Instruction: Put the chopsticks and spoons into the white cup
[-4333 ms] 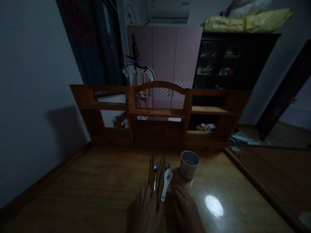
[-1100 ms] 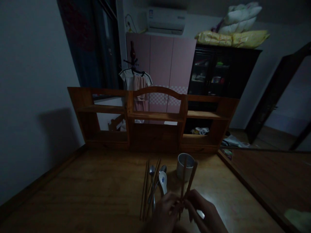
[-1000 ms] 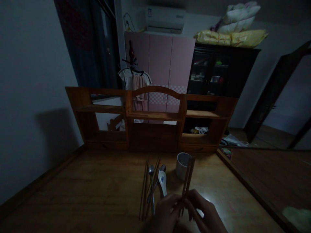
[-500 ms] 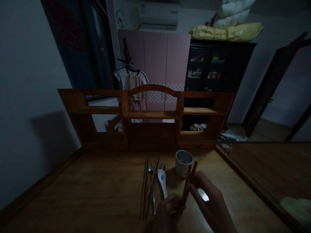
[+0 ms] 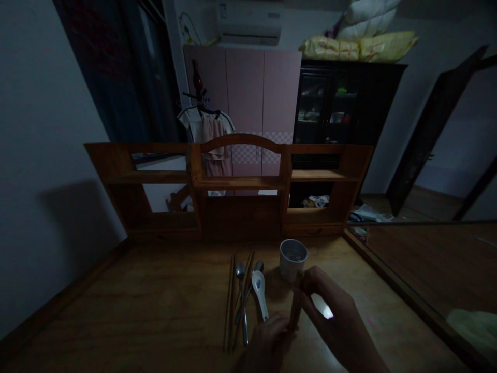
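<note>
Room: dimly lit, with a pink wardrobe (image 5: 244, 88) and a black cabinet (image 5: 382, 98) beyond the desk in front of you, and yellow bags (image 5: 386, 47) on top of the cabinet
Wooden shelf unit (image 5: 240, 183): spans the back of your desk, open compartments on either side of an arched middle
Desk (image 5: 155, 300): yellowish wood, a bright patch of light showing beside your right hand (image 5: 334, 305)
Held chopsticks (image 5: 295, 311): between your two hands, raised at a slant in front of the cup, lower part at the left and upper part at the right; you cannot make out their exact number
Left hand (image 5: 272, 336): your fingers are curled closed around the lower part of the held chopsticks
Right hand: your thumb and fingers are pinched together on their upper end
Cup (image 5: 293, 264): grey, upright on the desk, just beyond your right hand, small pale specks visible inside
White spoon (image 5: 259, 290): lies bowl away from you, its handle reaching close to your left hand; whether they touch, you cannot tell
Metal spoons (image 5: 240, 270): two, handles crossing, left of the white spoon
Loose chopsticks (image 5: 229, 305): lying lengthwise by the metal spoons, some on their left and others across them
</note>
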Demonstrator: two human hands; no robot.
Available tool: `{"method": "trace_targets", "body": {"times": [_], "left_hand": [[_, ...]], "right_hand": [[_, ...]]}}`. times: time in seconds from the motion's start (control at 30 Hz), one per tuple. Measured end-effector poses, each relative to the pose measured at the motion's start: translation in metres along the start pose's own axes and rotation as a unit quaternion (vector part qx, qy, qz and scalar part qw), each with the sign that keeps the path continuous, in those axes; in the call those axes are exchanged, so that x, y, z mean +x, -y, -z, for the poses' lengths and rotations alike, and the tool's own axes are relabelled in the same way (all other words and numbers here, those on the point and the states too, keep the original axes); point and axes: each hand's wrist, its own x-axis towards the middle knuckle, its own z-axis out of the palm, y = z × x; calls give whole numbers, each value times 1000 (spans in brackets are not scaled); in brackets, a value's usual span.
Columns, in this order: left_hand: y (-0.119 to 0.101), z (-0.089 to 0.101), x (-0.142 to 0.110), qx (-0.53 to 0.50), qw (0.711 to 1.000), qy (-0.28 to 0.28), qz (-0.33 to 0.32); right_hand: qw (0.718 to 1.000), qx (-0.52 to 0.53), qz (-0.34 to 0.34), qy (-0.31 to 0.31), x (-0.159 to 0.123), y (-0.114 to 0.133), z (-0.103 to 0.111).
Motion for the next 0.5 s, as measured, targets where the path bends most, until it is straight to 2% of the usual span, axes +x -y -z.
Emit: {"method": "trace_targets", "body": {"times": [0.13,0.2,0.5], "left_hand": [[-2,-2,0,-21,999,9,35],[-2,-3,0,-31,999,5,33],[2,-4,-2,-91,993,1,77]], "right_hand": [[997,1,-53,59,-1,-1,4],[994,1,-69,89,2,1,6],[987,43,-49,146,22,8,11]]}}
